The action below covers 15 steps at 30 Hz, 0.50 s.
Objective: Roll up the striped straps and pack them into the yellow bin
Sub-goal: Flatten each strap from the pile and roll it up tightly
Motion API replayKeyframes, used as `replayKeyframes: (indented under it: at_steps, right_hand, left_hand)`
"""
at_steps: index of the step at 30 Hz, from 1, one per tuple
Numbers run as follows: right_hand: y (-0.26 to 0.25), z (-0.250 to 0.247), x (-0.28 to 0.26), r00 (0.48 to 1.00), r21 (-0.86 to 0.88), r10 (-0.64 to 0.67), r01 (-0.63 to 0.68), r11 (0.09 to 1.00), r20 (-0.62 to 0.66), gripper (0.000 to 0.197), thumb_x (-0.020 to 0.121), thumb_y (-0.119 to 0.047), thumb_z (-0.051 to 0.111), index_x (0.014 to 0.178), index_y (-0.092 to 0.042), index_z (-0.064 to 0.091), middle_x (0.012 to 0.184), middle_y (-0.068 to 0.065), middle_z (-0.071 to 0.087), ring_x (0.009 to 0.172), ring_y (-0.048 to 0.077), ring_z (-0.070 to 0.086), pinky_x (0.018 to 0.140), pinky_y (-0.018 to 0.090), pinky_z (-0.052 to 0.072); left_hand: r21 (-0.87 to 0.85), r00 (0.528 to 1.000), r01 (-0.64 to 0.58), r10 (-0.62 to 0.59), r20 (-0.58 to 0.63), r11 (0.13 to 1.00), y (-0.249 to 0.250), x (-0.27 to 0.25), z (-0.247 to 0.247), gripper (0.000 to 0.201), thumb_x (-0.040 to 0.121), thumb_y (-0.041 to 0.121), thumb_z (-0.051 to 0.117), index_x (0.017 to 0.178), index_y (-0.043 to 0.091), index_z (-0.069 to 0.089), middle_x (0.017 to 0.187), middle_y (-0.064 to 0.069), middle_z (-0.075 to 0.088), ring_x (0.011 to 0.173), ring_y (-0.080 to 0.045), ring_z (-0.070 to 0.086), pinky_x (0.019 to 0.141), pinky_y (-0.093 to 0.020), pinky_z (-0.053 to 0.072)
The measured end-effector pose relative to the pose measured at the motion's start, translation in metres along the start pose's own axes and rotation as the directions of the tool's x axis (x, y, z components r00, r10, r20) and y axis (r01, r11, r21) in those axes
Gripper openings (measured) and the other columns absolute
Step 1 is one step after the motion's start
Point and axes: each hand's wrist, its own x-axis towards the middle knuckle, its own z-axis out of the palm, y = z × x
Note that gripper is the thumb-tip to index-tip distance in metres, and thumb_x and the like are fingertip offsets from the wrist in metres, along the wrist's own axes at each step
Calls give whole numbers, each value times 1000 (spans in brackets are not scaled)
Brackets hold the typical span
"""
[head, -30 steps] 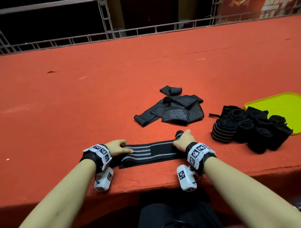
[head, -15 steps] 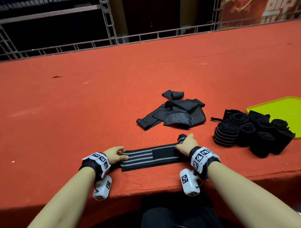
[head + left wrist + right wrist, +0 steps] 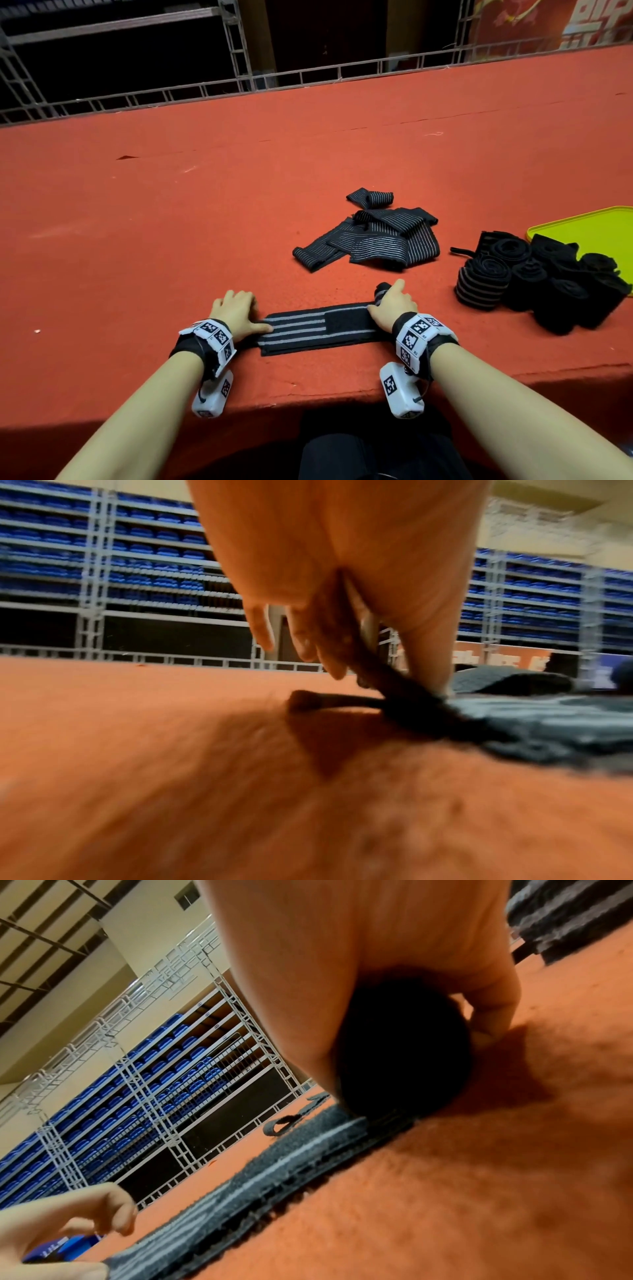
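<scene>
A black strap with grey stripes (image 3: pixel 308 330) lies flat along the near edge of the red table. Its right end is wound into a small roll (image 3: pixel 404 1053), and my right hand (image 3: pixel 390 303) grips that roll with curled fingers. My left hand (image 3: pixel 239 315) sits at the strap's left end, thumb on the stripes (image 3: pixel 424 653), and a thin black loop (image 3: pixel 369 669) of the strap runs up between its thumb and fingers. Several rolled straps (image 3: pixel 534 277) stand to the right, beside the yellow bin (image 3: pixel 592 229). A heap of unrolled straps (image 3: pixel 376 240) lies beyond.
The red table (image 3: pixel 171 222) stretches wide to the left and back. A metal truss railing (image 3: pixel 239 82) runs along its far edge. My lap lies below the table's near edge. Blue stadium seats (image 3: pixel 154 550) fill the background.
The flat part of the strap has grown shorter as my right hand wound the roll leftward. The left hand keeps the other end in place.
</scene>
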Motion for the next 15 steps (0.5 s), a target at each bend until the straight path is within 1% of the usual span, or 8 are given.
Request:
replayKeyframes:
  at_steps: [2,3,5,6,8,11,13,15]
  right_hand:
    - [-4,0,-2,1000,-49,14,-14,999,-10,60,85,-27,63,128,-6,27,129,23,46,120,38,43,94,41,39]
    - [-6,1,-3,1000,-78,16,-18,997,-20,60,85,-26,62,129,-7,27,129,23,45,120,37,43,93,41,40]
    - [-8,4,-4,999,-131,10,-15,991,-36,60,85,-27,60,132,-9,27,130,22,44,121,36,41,93,42,40]
    - [-9,5,-5,999,-155,-2,-4,988,-41,61,86,-29,59,133,-10,26,131,21,43,121,35,41,92,42,41]
    - [-12,7,-5,998,-173,-27,18,985,-51,62,87,-38,56,134,-10,29,132,20,41,123,35,38,94,42,39]
    - [-19,1,-2,998,-71,55,-53,996,26,67,89,-51,41,138,-6,34,140,20,35,130,36,31,106,41,26]
    - [-18,-6,6,989,-48,103,-99,994,102,63,92,-48,33,141,-7,35,144,19,32,134,36,30,109,40,22]
    - [-16,-14,13,975,-69,71,-57,996,209,50,94,-37,34,134,-9,44,140,19,41,130,37,35,106,38,28]
  left_hand:
    - [130,995,-90,95,-32,987,15,-2,-6,41,76,52,66,102,26,50,110,7,48,111,-17,39,92,-35,29]
    - [129,986,-165,168,-11,978,24,-3,-9,36,80,41,65,107,24,51,113,5,49,113,-18,41,92,-34,31]
    - [-58,946,-314,318,65,948,44,-5,-10,26,85,20,60,109,16,54,109,0,59,105,-19,52,91,-31,40]
    - [-174,924,-350,370,101,921,55,-8,-8,22,86,16,58,108,13,54,105,-3,63,99,-19,56,89,-31,42]
    - [-305,902,-353,409,141,884,75,-14,-3,22,89,19,58,109,11,54,100,-4,64,92,-18,58,87,-29,43]
    - [-391,909,-278,372,188,877,89,-15,8,27,89,27,61,111,14,52,89,2,55,82,-14,52,79,-30,43]
    - [-408,911,-253,358,205,877,91,-12,10,23,90,28,60,107,17,50,83,5,50,79,-15,49,72,-28,40]
    - [-446,915,-223,344,211,867,91,-12,9,18,91,29,59,102,20,48,80,6,48,78,-15,48,66,-25,37]
